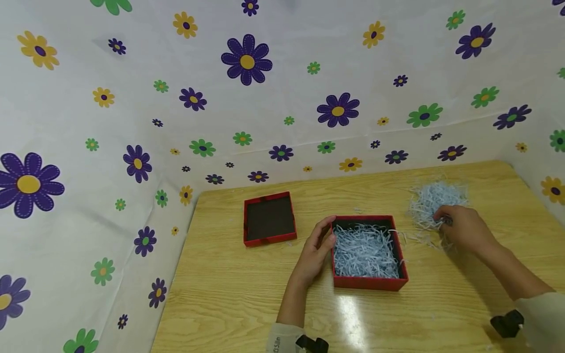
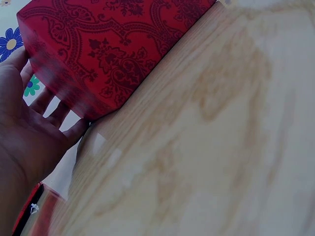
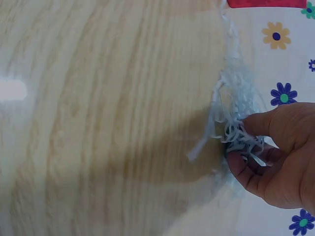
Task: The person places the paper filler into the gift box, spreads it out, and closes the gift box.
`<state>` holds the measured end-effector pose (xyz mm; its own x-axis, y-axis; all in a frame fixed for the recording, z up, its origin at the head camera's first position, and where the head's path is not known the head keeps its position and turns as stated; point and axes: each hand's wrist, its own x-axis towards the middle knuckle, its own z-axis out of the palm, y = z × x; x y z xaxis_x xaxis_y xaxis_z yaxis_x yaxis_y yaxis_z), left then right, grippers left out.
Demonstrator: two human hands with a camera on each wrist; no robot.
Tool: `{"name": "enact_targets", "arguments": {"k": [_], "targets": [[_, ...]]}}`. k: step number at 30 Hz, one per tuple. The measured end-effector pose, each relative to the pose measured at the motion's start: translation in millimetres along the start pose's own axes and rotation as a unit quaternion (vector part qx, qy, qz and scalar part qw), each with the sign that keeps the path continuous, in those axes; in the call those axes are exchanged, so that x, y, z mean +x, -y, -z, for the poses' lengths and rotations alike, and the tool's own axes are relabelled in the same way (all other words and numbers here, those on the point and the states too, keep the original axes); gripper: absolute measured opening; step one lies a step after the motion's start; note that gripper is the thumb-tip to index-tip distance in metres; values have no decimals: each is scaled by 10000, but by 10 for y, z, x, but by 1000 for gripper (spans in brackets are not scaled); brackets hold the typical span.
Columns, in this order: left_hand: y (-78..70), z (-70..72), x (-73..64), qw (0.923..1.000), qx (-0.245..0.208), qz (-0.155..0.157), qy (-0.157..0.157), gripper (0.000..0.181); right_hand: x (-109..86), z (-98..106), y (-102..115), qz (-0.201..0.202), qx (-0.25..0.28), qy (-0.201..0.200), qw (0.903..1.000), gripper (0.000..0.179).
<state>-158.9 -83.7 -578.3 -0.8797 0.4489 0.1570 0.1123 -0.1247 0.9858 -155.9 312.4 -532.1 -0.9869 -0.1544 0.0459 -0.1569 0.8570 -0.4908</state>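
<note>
Cloth point(image 1: 291, 29) printed with flowers hangs behind a wood-grained table point(image 1: 225, 294), where a red box point(image 1: 371, 283) sits near the middle, full of pale blue paper shreds point(image 1: 364, 252). From where I stand it looks light and fairly stiff, probably cardboard, best steadied by its side walls; the patterned covering might dent. A shallow red lid point(image 1: 270, 218), dark inside, lies to the left, apart from the box. Over to the right is a loose heap of shreds point(image 1: 437, 198), surely almost weightless, soft and springy, apt to tangle and trail, so a deep pinch of many strands should hold best. The left hand point(image 1: 312, 255) rests its extended fingers against the box's left wall, not wrapped round it. The right hand point(image 1: 468, 228), thumb and fingers curled nearly together, pinches a small tuft point(image 3: 241, 135) at the heap's near edge. A few stray strands point(image 1: 417, 238) lie between heap and box.
</note>
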Motion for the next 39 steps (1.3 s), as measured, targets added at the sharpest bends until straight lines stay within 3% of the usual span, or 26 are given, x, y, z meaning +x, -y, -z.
{"name": "enact_targets", "arguments": {"k": [6, 20, 30, 39], "targets": [[11, -1, -15, 10000, 7, 77, 1, 48, -24, 202, 149, 2, 76, 33, 10000, 16], [2, 11, -9, 10000, -16, 56, -8, 48, 43, 812, 564, 79, -438, -633, 9970, 16], [-18, 12, -5, 9999, -80, 111, -6, 49, 29, 1265, 1083, 253, -576, -1227, 9905, 18], [-10, 14, -3, 9999, -80, 89, 38, 49, -89, 1551, 1572, 333, -128, -1707, 9847, 22]]}}
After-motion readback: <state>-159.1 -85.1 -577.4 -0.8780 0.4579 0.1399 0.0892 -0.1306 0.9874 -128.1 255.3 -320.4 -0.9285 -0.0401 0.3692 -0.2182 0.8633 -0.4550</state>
